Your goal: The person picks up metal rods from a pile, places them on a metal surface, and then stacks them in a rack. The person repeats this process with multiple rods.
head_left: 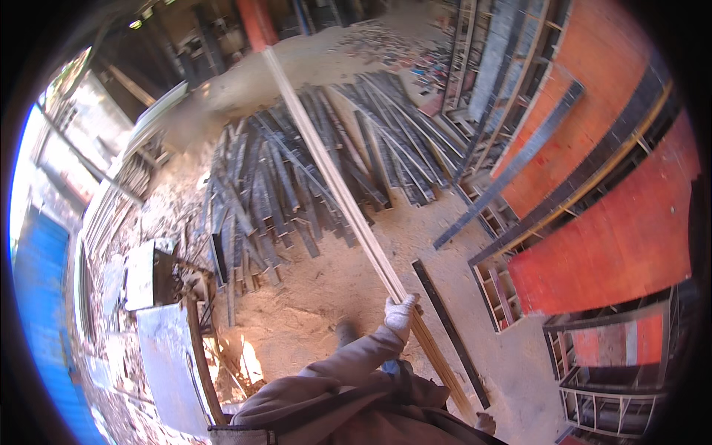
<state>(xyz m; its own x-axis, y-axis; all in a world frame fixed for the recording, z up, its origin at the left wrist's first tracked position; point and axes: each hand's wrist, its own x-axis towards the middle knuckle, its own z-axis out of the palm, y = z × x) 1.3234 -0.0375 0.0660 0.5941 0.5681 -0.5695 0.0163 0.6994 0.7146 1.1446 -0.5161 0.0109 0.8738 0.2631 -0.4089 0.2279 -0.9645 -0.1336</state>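
Observation:
My left hand (401, 315), in a whitish work glove, is closed around a narrow bundle of long, pale wooden strips (334, 178). The strips slant from beside my body at the lower right up to the far side, where their end overlaps a red-orange post (257, 26). At the lower edge my right hand (486, 423) shows only in small part, close to the near end of the strips. My clothing hides the rest of it, and its grip is not clear. A dark-edged plank (451, 334) lies on the ground just right of the strips.
Dark-faced boards (289, 170) lie in a wide, loose pile ahead. Red-orange panels (608, 222) and framed pieces lean along the right, with a grey board (512, 163) across them. At left stands a machine (152, 278) with a metal table (172, 367), among scraps. Sawdust covers the ground.

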